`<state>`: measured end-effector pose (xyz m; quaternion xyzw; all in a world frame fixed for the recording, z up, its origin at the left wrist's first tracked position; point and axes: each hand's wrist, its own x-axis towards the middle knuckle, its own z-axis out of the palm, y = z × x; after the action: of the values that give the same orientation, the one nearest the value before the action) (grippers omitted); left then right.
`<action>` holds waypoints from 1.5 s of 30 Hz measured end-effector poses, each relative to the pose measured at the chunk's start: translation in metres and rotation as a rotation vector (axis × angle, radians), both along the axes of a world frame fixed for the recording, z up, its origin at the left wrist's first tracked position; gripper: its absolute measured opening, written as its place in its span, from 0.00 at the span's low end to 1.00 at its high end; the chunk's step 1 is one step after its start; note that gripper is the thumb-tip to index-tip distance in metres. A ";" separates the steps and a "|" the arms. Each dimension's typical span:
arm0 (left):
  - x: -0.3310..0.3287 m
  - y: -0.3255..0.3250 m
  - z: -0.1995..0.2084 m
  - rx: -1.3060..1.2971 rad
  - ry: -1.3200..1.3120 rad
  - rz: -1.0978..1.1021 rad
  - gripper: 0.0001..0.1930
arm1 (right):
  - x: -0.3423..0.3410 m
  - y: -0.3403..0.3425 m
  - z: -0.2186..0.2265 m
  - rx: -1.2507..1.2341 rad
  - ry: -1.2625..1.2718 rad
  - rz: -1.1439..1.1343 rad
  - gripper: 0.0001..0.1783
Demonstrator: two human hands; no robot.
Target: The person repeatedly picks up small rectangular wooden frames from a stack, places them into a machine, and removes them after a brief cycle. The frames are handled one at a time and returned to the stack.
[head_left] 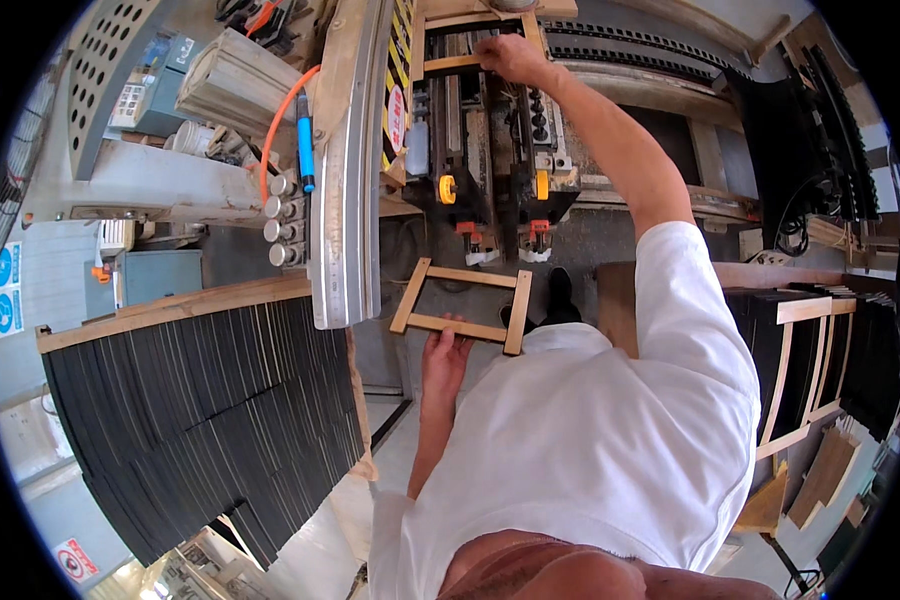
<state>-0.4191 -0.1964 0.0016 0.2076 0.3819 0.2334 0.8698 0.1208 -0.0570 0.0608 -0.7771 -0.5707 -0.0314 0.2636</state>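
Left hand [444, 352]: fingers closed on the lower rail of a small wooden frame [462, 305], held out flat in front of the body, below the machine [490, 150]. Right hand [508, 55]: arm stretched up and forward, fingers gripped on a second wooden frame [448, 62] seated at the top of that machine, above its orange-capped clamps [448, 188]. Frames: thin slats joined into open rectangles; judged light and stiff, though weak at the corner joints, best held by a rail near its middle. Surroundings: stack of dark panels [210, 400] at left, further frames and panels on a rack [805, 350] at right.
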 end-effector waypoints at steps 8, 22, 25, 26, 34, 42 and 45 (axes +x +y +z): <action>0.010 0.015 -0.006 0.019 0.037 -0.050 0.16 | -0.009 -0.001 0.005 -0.165 -0.085 -0.032 0.24; 0.017 0.003 -0.022 0.062 0.237 0.043 0.18 | -0.002 -0.012 0.027 -0.226 -0.045 0.128 0.22; 0.019 -0.001 -0.032 0.049 0.253 0.051 0.19 | -0.003 -0.012 0.032 -0.234 0.056 0.129 0.20; 0.020 -0.003 -0.033 0.044 0.244 0.046 0.19 | -0.002 -0.010 0.031 -0.226 0.082 0.140 0.19; 0.058 0.002 -0.020 0.074 0.322 -0.038 0.20 | 0.006 -0.004 0.028 -0.265 0.053 0.140 0.15; 0.061 0.000 -0.017 0.122 0.346 0.019 0.17 | 0.006 -0.012 0.034 -0.271 -0.054 0.122 0.15; 0.049 -0.005 -0.027 0.109 0.282 0.068 0.17 | 0.001 -0.014 0.039 -0.252 -0.076 0.118 0.19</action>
<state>-0.3702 -0.2014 -0.0253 0.2720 0.4938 0.2515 0.7868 0.1219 -0.0713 0.1000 -0.7673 -0.6245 0.0265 0.1435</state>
